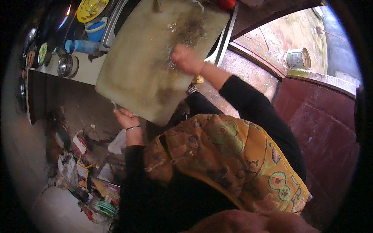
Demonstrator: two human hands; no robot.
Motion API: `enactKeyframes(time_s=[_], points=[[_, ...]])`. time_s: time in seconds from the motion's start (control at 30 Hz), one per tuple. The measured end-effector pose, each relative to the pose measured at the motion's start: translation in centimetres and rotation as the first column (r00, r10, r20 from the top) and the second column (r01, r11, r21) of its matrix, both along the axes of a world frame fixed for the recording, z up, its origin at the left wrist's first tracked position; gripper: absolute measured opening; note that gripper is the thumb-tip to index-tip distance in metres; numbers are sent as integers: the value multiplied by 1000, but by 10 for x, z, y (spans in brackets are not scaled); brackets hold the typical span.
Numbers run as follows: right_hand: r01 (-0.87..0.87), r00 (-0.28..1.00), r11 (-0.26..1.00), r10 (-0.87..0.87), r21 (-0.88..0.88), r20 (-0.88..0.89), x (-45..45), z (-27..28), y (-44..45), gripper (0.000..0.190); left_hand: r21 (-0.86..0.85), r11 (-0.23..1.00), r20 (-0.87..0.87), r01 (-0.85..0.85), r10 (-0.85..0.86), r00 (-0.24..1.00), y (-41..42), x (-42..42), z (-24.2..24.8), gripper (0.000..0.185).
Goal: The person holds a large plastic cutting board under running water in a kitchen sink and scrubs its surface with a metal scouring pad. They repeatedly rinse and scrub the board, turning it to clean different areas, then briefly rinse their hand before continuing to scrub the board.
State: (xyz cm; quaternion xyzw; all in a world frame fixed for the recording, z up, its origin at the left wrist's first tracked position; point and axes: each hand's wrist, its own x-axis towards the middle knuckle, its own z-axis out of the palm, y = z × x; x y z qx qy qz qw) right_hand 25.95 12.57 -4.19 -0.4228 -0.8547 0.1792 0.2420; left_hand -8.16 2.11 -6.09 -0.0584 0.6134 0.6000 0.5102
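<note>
A large, thick cream-coloured board [137,58], probably a cutting board, leans over the sink area in front of me. Dark stains and small wet, shiny specks mark its upper right part. My left hand [126,117], with a bangle at the wrist, grips the board's lower edge, its fingers partly hidden. On the board's face, over the stained part, lies my right hand [186,59], blurred and curled like a fist. Whether it has something in it cannot be made out.
Left of the board are a metal bowl [65,65], a blue bottle [84,46], a blue tub [96,30] and a yellow basin [90,10]. Bags and clutter [87,171] lie low at left. A dark red door [317,116] stands right; a bucket [297,58] lies outside.
</note>
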Motion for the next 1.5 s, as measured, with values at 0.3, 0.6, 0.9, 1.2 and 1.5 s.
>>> enactKeyframes(time_s=[0.3, 0.6, 0.9, 1.2, 1.5], points=[[650, 759, 732, -637, 203, -135, 110, -1, 127, 34, 36, 996, -2, 79, -79, 997, -2, 0, 7, 45], [567, 763, 770, -625, 293, 164, 151, 7, 223, 45, 96, 992, 4, 77, -78, 997, -2, -2, -5, 46], [695, 711, 683, -699, 224, -77, 120, -28, 174, 28, 48, 998, -63, 39, -36, 997, 4, 8, 4, 47], [277, 958, 917, -286, 288, -10, 29, -19, 233, 12, 49, 999, -25, -15, 17, 1000, 10, 12, 9, 44], [791, 598, 610, -787, -44, -154, 128, -37, 215, 11, -15, 998, -101, -67, 66, 993, 11, 5, -1, 45]])
